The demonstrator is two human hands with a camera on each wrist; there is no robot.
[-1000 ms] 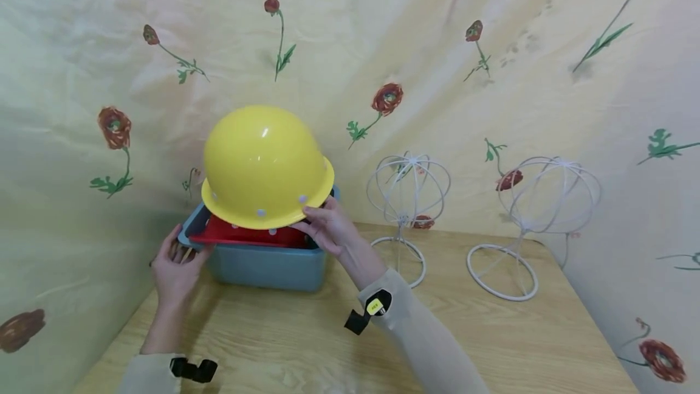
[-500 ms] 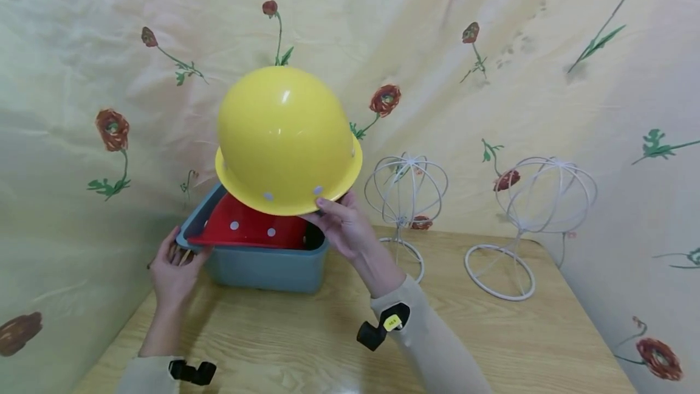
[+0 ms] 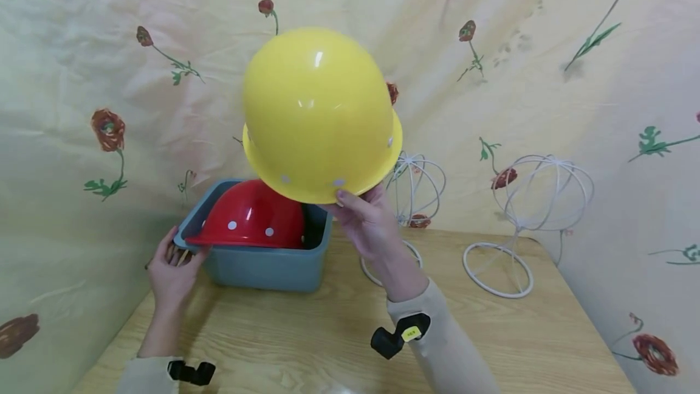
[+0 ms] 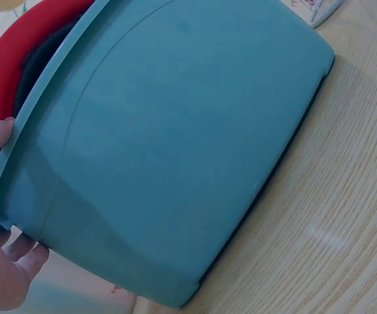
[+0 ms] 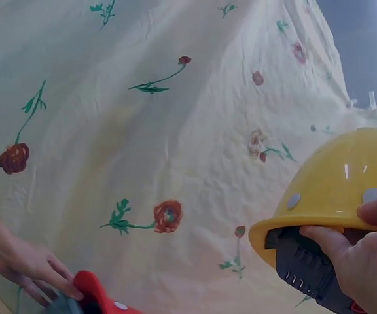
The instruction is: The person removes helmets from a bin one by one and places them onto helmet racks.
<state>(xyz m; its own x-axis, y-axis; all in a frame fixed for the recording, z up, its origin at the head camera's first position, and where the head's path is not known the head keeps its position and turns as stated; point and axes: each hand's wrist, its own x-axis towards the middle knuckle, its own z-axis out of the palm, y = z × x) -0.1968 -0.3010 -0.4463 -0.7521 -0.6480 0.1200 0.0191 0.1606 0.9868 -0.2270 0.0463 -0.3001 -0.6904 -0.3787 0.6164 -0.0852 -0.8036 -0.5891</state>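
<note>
Up in front of the flowered cloth is a yellow hard hat, its crown upward. My right hand holds it by the brim, thumb outside and fingers underneath. Dark inner webbing shows below the brim in the right wrist view. On the table at the left stands a blue plastic bin. A red hard hat with white dots lies in it, its brim over the front left rim. My left hand grips that corner, with the thumb at the rim and the fingers bent under it in the left wrist view.
Two white wire hat stands with ball-shaped tops are on the wooden table: one behind my right hand, one farther right. Flowered cloth hangs close behind and at both sides of the table.
My right hand has lifted the yellow hard hat up and to the right, away from the bin, uncovering the red hard hat. My left hand has stayed at the bin's corner.
</note>
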